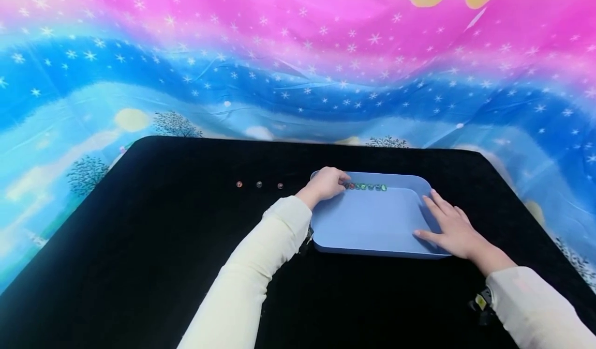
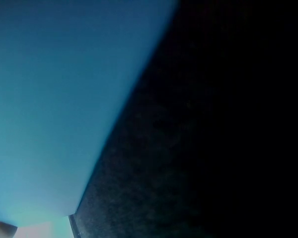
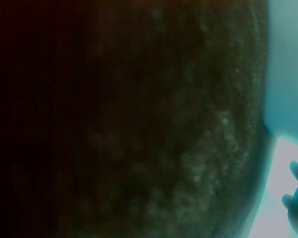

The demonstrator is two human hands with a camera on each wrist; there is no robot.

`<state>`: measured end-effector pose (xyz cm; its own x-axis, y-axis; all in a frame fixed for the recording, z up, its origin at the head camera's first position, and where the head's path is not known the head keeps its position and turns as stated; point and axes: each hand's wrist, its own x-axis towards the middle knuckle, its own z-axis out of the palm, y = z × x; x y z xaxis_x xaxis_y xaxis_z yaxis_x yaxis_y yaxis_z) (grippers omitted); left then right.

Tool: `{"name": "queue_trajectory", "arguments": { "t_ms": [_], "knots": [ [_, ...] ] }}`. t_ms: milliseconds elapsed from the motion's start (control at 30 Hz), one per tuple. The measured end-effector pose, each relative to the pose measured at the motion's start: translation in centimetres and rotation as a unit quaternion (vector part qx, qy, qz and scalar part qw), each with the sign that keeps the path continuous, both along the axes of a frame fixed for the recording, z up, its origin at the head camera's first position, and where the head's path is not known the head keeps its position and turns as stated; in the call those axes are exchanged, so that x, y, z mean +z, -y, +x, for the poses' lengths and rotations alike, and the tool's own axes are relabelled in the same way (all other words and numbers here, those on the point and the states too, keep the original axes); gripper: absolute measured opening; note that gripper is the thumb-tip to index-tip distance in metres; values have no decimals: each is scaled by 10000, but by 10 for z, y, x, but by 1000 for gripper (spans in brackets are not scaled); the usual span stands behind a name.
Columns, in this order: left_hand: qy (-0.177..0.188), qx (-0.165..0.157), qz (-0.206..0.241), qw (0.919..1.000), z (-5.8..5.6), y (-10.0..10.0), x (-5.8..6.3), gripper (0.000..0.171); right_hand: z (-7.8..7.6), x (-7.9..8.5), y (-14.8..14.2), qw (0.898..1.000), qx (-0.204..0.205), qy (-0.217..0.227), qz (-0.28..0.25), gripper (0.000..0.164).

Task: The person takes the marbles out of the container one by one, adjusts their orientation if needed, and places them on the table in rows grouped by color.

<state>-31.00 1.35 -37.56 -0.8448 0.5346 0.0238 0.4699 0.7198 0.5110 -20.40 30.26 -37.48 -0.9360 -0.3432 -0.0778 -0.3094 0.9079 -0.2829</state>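
A shallow blue tray (image 1: 372, 225) sits on the black-covered table, and a row of small glass marbles (image 1: 370, 187), mostly green with a red one, runs along its far side. My left hand (image 1: 326, 183) reaches over the tray's far left corner and pinches a small marble at the left end of the row, mostly hidden by the fingertips. Spread over the tray's right edge, my right hand (image 1: 453, 231) has its fingers straight and the thumb inside the rim. The left wrist view is mostly filled by the tray's blue side (image 2: 54, 109).
Three more marbles, a reddish one (image 1: 239, 184), a dark one (image 1: 259, 184) and another reddish one (image 1: 280, 185), lie spaced out on the table left of the tray. A patterned pink and blue cloth (image 1: 279, 59) hangs behind the black table (image 1: 139, 235).
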Motion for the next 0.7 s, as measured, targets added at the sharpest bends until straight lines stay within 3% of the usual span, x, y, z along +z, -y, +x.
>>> {"name": "queue_trajectory", "arguments": {
  "t_ms": [433, 700],
  "knots": [
    [-237, -205, -360, 9989, 0, -4, 0, 28, 0, 0, -3, 9980, 326, -383, 373, 90],
    [-382, -260, -505, 9977, -2, -6, -2, 24, -1, 0, -2, 9984, 314, -303, 349, 90]
  ]
}}
